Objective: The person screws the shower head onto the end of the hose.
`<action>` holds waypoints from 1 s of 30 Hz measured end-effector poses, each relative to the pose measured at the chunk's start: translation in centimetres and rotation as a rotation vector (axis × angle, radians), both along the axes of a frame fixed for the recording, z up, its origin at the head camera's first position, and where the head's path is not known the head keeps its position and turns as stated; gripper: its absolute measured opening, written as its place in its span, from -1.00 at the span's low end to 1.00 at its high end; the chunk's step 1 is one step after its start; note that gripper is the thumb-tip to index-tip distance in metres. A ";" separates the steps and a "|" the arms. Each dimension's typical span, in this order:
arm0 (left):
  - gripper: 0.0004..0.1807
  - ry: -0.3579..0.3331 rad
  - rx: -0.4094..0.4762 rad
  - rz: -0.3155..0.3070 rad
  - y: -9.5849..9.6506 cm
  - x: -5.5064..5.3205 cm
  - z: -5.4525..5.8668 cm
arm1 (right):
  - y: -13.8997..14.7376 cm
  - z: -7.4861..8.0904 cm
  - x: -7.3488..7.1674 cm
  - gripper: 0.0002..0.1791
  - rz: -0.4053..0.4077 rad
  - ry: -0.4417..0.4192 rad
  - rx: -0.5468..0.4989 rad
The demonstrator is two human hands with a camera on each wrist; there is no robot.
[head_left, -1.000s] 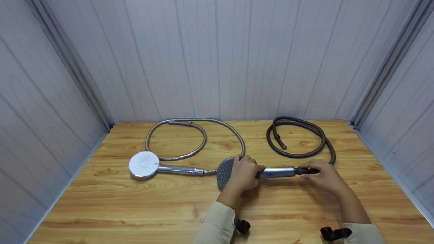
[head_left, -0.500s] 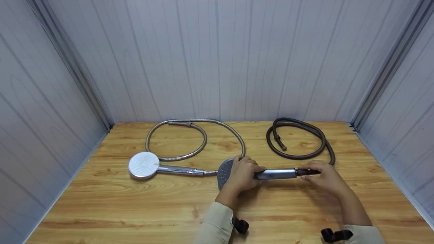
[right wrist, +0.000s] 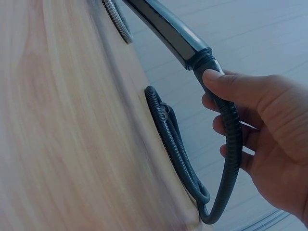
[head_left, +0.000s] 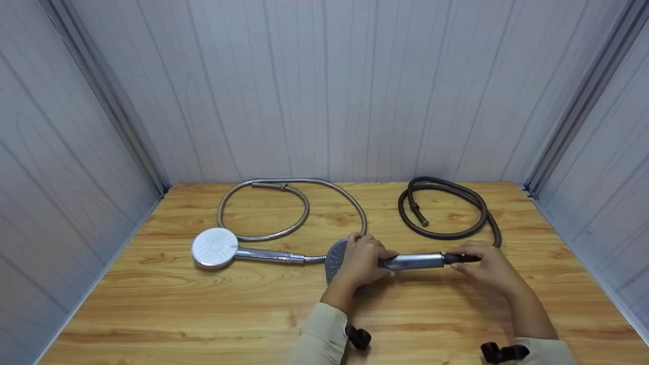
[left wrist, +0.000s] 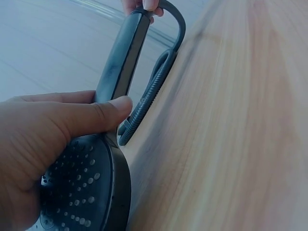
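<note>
The left hand [left wrist: 45,122] gripped a dark shower head [left wrist: 82,183] by its neck, thumb across it, the round face below dotted with pale nozzles. At the handle's far end, the right hand's [left wrist: 151,5] fingertips held the joint, where a dark hose [left wrist: 153,89] curved down to coils on a wood-grain table [left wrist: 236,125].

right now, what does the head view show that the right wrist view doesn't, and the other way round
Only the head view: the left hand, two beige sleeves, the white-faced round chrome shower head, and the grey nozzle-dotted disc partly under that hand. Only the right wrist view: ring and little fingertips of the right hand, beside the black ribbed hose. Both: that right hand and hose, the smooth silver-grey handle, silver ribbed metal hose, wood-grain table.
</note>
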State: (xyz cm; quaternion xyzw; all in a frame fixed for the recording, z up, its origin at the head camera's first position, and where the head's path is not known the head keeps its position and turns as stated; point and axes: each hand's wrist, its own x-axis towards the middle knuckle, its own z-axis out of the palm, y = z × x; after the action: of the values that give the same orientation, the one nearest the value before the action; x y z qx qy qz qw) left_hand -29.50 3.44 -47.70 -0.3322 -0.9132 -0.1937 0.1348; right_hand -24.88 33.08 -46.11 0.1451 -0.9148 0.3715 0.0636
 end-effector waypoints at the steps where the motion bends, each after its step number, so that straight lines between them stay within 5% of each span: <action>1: -0.55 -0.001 -0.004 -0.001 0.0 0.0 0.0 | 0.0 0.0 0.0 -0.68 0.004 0.002 0.001; 30: -0.60 0.063 -0.034 0.003 0.2 0.3 0.0 | 0.0 -0.1 -0.2 -0.68 0.062 0.003 0.025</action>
State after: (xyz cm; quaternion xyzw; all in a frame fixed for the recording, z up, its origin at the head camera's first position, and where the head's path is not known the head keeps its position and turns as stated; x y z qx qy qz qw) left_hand -29.25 3.67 -47.71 -0.3392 -0.9120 -0.1675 0.1583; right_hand -25.05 33.08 -46.23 0.1750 -0.9143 0.3616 0.0517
